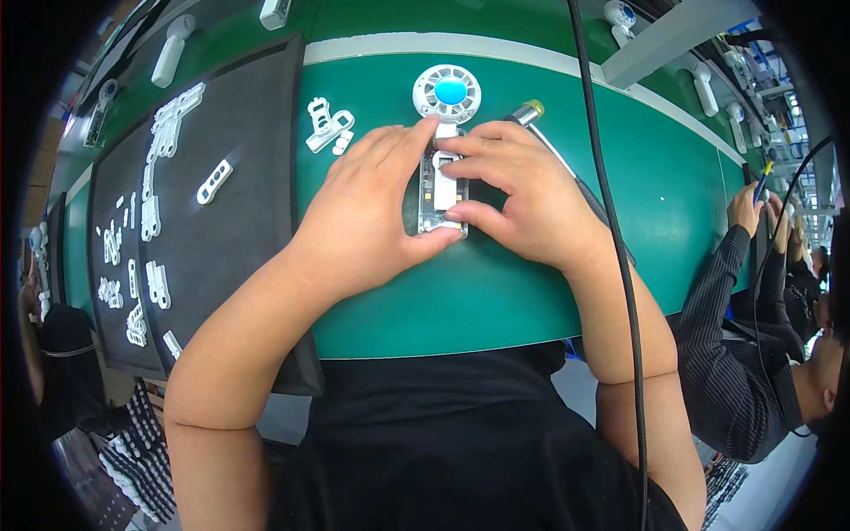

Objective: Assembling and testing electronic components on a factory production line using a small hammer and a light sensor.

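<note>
A small handheld fan lies on the green table, its round white head [451, 94] with a blue centre pointing away from me. The handle [428, 181] looks like an open, see-through housing with parts inside. My left hand [367, 199] grips the handle along its left side, the thumb at its near end. From the right, my right hand [527, 186] is closed on a narrow white plastic piece [444, 183] lying in the handle, fingertips at its upper part and thumb near its lower end. My fingers hide part of the handle.
An electric screwdriver [567, 164] lies right of the fan. Small white plastic parts [329, 126] sit left of it. A black tray [248, 230] at the left carries several white pieces. A black cable [611, 212] hangs across the right. A co-worker's hand [745, 211] is at far right.
</note>
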{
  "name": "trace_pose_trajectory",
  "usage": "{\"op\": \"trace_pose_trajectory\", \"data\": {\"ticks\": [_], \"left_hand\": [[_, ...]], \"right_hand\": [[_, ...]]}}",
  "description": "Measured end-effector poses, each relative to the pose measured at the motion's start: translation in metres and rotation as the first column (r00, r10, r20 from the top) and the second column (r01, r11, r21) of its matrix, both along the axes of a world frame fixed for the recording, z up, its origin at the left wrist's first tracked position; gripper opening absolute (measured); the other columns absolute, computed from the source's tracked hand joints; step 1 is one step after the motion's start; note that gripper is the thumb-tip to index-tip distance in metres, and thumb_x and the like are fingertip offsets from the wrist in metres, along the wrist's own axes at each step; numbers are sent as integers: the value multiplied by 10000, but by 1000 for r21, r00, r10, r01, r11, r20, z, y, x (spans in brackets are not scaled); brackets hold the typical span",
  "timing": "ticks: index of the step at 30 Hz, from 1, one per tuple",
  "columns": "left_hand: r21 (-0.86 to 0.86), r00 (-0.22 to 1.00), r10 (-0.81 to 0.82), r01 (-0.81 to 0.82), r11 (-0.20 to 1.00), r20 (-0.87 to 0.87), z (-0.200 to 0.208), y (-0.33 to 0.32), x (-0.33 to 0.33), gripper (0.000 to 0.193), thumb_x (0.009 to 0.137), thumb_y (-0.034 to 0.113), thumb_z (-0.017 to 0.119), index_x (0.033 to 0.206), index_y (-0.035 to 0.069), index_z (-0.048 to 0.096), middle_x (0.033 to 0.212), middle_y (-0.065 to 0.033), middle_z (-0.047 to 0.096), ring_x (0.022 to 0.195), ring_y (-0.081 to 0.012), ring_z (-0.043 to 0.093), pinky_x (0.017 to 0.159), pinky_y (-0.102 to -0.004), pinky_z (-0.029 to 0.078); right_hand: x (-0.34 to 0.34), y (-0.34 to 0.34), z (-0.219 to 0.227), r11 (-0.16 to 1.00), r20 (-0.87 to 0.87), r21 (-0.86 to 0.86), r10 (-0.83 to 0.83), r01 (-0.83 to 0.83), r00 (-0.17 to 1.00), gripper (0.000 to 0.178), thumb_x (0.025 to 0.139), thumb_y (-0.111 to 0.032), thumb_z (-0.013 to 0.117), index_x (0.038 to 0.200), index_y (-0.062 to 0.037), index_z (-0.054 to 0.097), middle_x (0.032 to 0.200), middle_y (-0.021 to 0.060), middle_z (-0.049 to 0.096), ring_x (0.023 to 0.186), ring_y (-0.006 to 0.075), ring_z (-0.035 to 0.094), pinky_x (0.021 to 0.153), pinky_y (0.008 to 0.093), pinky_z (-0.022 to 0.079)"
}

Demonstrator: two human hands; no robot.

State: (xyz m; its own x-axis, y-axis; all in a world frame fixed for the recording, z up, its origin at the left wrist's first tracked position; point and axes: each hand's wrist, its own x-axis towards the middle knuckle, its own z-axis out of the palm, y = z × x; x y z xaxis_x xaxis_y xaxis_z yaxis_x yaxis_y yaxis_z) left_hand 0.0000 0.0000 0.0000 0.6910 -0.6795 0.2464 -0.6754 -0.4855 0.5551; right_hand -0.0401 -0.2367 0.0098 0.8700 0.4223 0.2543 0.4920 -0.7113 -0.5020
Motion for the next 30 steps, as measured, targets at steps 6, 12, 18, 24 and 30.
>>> {"op": "trace_pose_trajectory", "data": {"ticks": [6, 12, 18, 24, 30], "left_hand": [[-2, 999, 8, -8, 1000, 48, -1, 4, 2, 995, 788, 340, 926, 1591, -7, 452, 1450, -258, 610, 1422, -412, 545, 1198, -503, 436], [23, 998, 3, -4, 1000, 67, 6, 5, -1, 954, 793, 320, 917, 1567, -18, 472, 1455, -248, 597, 1419, -416, 539, 1187, -501, 442], [192, 977, -140, 108, 976, 163, 29, 15, -44, 829, 819, 252, 879, 1514, -21, 517, 1443, -202, 578, 1374, -392, 551, 1143, -499, 470], [233, 963, -148, 94, 968, 224, 18, 13, -51, 725, 824, 199, 868, 1458, -10, 584, 1397, -195, 598, 1335, -397, 565, 1116, -488, 485], [204, 955, -126, 71, 976, 270, 14, 12, -51, 653, 844, 204, 845, 1414, -19, 619, 1358, -156, 612, 1273, -339, 585, 1083, -482, 511]], "right_hand": [[1, 6, -4, 1000, 118, -8, -11, 12, 993, 380, 820, -197, 886, 1165, -59, 803, 1423, 94, 711, 1294, 341, 623, 1100, 451, 516], [1, 11, -10, 998, 204, 20, -65, 62, 977, 328, 824, -168, 875, 1125, -52, 815, 1385, 104, 720, 1273, 343, 632, 1079, 457, 527], [-5, 11, -17, 998, 237, 12, -62, 61, 970, 267, 869, -126, 833, 1126, -55, 818, 1373, 132, 715, 1242, 354, 647, 1085, 463, 524], [-15, -3, 2, 998, 232, -30, -39, 47, 972, 348, 901, -100, 801, 1243, -45, 764, 1360, 150, 709, 1239, 383, 653, 1072, 463, 535], [-48, -56, 15, 723, 5, -486, -560, 492, 829, 448, 975, -140, 744, 1396, -24, 643, 1251, 212, 711, 1178, 423, 676, 1021, 474, 552]]}}
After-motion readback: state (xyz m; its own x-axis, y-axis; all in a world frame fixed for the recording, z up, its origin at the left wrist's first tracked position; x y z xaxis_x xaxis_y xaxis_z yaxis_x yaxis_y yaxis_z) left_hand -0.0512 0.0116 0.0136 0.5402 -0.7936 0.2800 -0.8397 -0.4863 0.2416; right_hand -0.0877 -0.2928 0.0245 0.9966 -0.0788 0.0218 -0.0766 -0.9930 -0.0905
